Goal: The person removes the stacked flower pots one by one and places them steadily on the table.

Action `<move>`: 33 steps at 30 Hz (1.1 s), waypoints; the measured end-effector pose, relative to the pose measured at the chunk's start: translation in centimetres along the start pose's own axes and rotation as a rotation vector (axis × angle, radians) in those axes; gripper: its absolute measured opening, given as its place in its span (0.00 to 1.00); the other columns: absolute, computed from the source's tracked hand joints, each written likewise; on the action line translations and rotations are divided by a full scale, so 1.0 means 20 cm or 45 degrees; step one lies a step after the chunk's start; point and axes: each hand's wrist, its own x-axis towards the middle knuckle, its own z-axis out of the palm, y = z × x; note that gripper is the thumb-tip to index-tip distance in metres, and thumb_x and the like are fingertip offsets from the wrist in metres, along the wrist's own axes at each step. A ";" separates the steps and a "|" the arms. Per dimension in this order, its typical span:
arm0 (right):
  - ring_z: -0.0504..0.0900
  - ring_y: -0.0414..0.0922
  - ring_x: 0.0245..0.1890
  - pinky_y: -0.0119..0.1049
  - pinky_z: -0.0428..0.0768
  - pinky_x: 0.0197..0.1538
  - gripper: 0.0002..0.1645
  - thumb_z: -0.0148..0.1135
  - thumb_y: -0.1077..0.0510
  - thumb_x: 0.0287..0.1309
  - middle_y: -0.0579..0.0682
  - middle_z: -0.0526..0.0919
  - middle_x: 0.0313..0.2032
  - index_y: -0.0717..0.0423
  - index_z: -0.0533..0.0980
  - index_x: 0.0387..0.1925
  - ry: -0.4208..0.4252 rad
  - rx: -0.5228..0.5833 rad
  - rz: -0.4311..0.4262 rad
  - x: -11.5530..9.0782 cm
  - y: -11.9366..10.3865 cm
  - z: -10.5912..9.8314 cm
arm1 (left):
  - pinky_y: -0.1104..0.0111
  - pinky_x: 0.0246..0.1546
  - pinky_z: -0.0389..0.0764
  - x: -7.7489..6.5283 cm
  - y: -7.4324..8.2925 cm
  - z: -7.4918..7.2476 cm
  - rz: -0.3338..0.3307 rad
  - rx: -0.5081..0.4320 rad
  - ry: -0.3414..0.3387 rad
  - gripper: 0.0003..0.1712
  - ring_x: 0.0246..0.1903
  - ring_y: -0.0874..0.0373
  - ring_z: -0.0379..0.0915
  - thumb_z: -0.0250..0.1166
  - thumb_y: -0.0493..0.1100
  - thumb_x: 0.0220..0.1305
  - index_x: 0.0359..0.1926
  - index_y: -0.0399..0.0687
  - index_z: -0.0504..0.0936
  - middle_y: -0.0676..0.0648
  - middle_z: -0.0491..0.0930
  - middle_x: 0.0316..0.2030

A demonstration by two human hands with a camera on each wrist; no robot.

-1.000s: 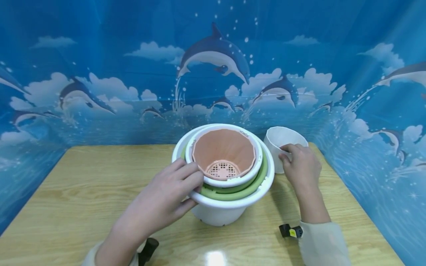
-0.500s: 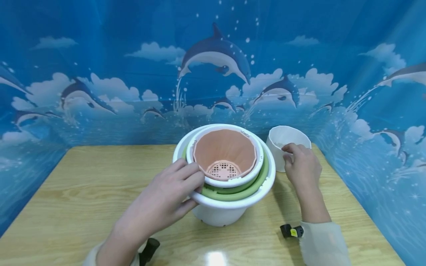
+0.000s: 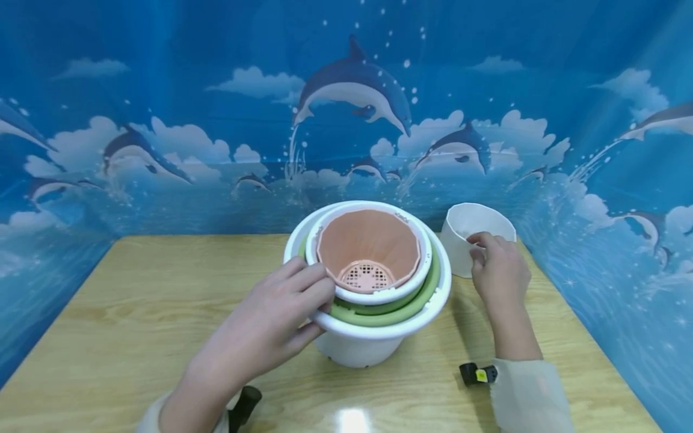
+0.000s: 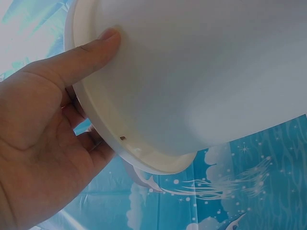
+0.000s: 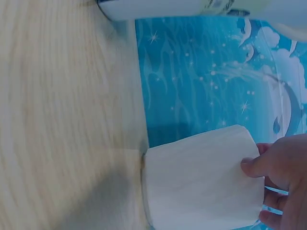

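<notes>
Head view: two hands at work over wooden table. Right hand pinched rim of one white pot, upright, mouth up, long axis vertical, near far-right table corner, backdrop just behind. Left hand gripped outer rim of one nested stack, mouths up, near middle. One peach pot sat innermost; green rims, perhaps two, proved hard to count. Tabletop stretched wide left of stack.
</notes>
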 end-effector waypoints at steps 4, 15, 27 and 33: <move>0.76 0.63 0.47 0.64 0.75 0.36 0.12 0.59 0.62 0.66 0.60 0.83 0.45 0.50 0.79 0.49 0.022 -0.004 0.033 0.00 0.03 0.00 | 0.69 0.41 0.73 0.01 0.00 0.00 -0.012 0.008 -0.017 0.18 0.41 0.63 0.63 0.77 0.46 0.55 0.35 0.62 0.72 0.63 0.73 0.40; 0.77 0.64 0.46 0.64 0.74 0.38 0.10 0.61 0.61 0.64 0.59 0.83 0.42 0.52 0.80 0.46 0.095 0.021 0.031 0.00 0.06 0.01 | 0.69 0.42 0.73 0.01 0.00 0.00 -0.007 0.007 -0.010 0.19 0.41 0.63 0.64 0.77 0.44 0.54 0.34 0.62 0.72 0.63 0.74 0.40; 0.75 0.61 0.48 0.62 0.75 0.35 0.08 0.63 0.59 0.63 0.57 0.79 0.45 0.54 0.80 0.43 0.116 0.061 -0.007 0.00 0.03 -0.01 | 0.69 0.42 0.74 0.00 0.00 0.00 -0.025 0.004 -0.012 0.19 0.42 0.63 0.64 0.77 0.45 0.54 0.34 0.63 0.72 0.63 0.73 0.40; 0.75 0.63 0.46 0.63 0.75 0.33 0.07 0.65 0.59 0.60 0.60 0.79 0.43 0.57 0.82 0.40 0.195 0.063 -0.050 -0.01 0.03 -0.01 | 0.70 0.42 0.74 0.00 0.00 0.00 -0.023 0.009 -0.009 0.19 0.42 0.63 0.64 0.77 0.45 0.54 0.34 0.63 0.72 0.64 0.73 0.40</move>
